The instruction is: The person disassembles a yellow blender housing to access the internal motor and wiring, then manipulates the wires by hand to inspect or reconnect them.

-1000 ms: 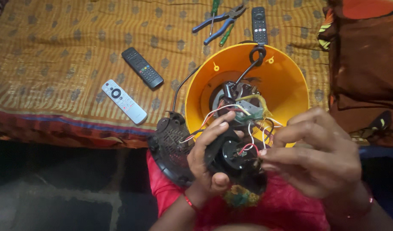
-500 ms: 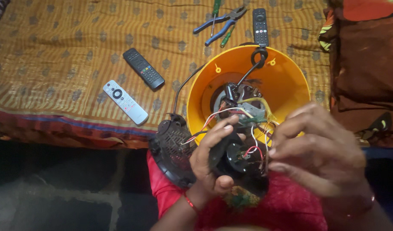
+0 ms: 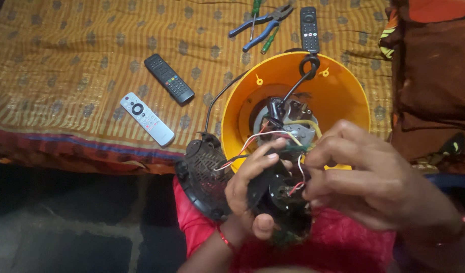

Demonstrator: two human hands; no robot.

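Head view looks down on a small black motor part (image 3: 275, 194), held low in the middle of the picture over a pink cloth (image 3: 343, 247) on the person's lap. Left hand (image 3: 252, 194) has its grip closed around this part, thumb below and fingers curled over the top. Right hand (image 3: 374, 184) pinches thin red and white wires (image 3: 296, 186) that run from the part; its grip is closed on them. More wires lead up into an orange round shell (image 3: 343, 96), which lies open side up just behind the hands, with a metal plate (image 3: 293, 121) and a black hook (image 3: 309, 65) inside. A black grille (image 3: 204, 174) sits touching the shell's left edge. Farther out on the patterned bedspread (image 3: 65, 60) lie 3 remotes: 1 white (image 3: 147, 119), 1 black (image 3: 168, 79), 1 black (image 3: 308, 29) near blue-handled pliers (image 3: 260, 26) and a green screwdriver (image 3: 254, 11).
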